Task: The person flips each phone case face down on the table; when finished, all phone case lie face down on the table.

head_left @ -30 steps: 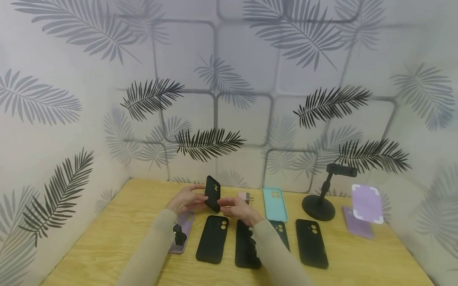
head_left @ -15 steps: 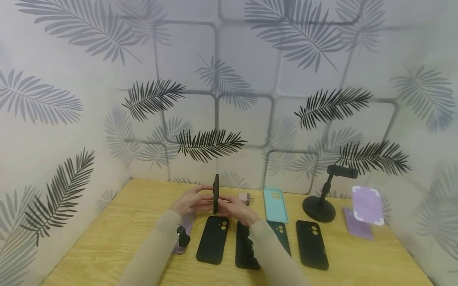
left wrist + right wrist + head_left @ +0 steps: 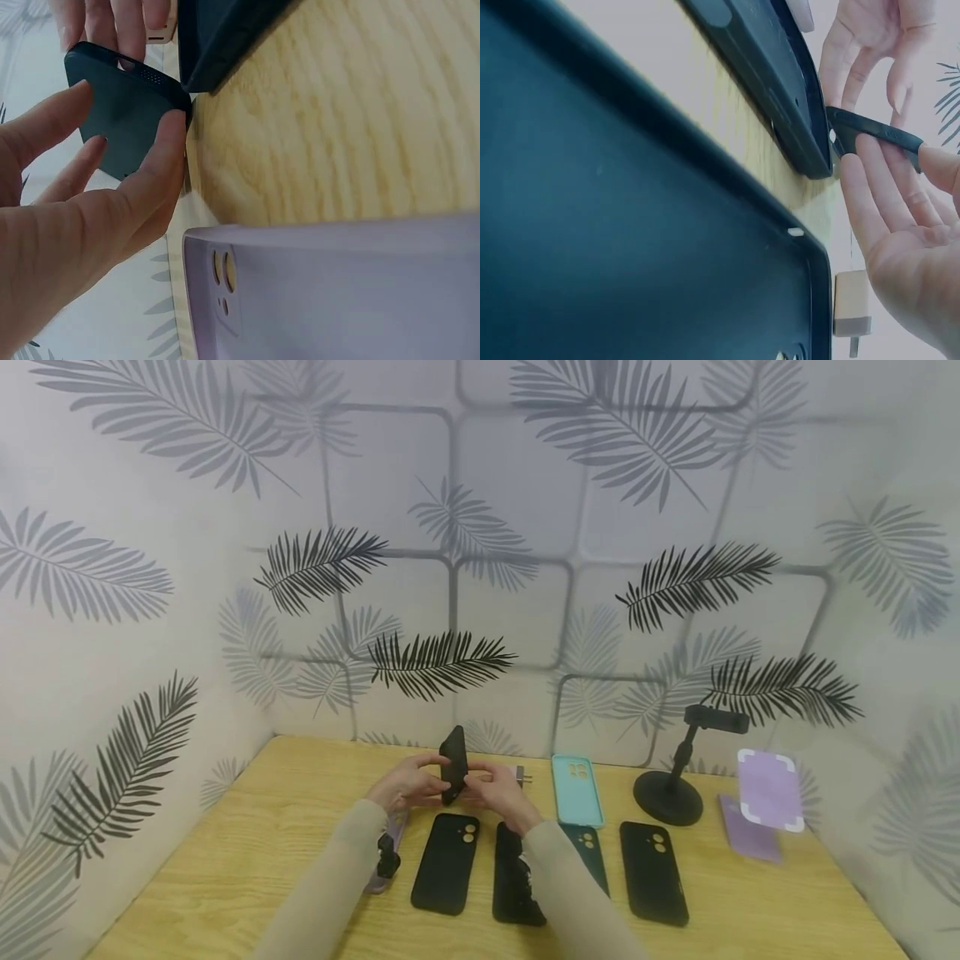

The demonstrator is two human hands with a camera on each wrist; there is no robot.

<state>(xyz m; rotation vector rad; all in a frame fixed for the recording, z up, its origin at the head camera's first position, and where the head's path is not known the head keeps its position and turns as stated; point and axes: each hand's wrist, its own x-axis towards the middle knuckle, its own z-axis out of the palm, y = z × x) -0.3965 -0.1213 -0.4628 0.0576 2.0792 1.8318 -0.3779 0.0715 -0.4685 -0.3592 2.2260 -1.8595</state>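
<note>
A black phone case (image 3: pixel 453 764) stands upright between both hands, above the back of the table. My left hand (image 3: pixel 408 783) grips its left side, with thumb and fingers spread around the edges. From the other side my right hand (image 3: pixel 504 793) pinches its edge between thumb and fingers. A port cutout and small speaker holes show along one end of the case in the left wrist view. Below the left wrist lies a lilac phone case (image 3: pixel 337 300), partly covered in the head view. Another black case (image 3: pixel 444 864) lies between the forearms.
Under the right wrist lies a black case (image 3: pixel 513 885), with a dark teal one (image 3: pixel 588 852) beside it. Farther right are another black case (image 3: pixel 654 872), a turquoise case (image 3: pixel 577 793), a black stand (image 3: pixel 667 796) and a lilac panel with white corners (image 3: pixel 771 789). A charger plug (image 3: pixel 853 304) sits behind.
The held case has turned from showing its camera holes, through edge-on, to a plain dark face. My right hand has moved a little left and up along it.
</note>
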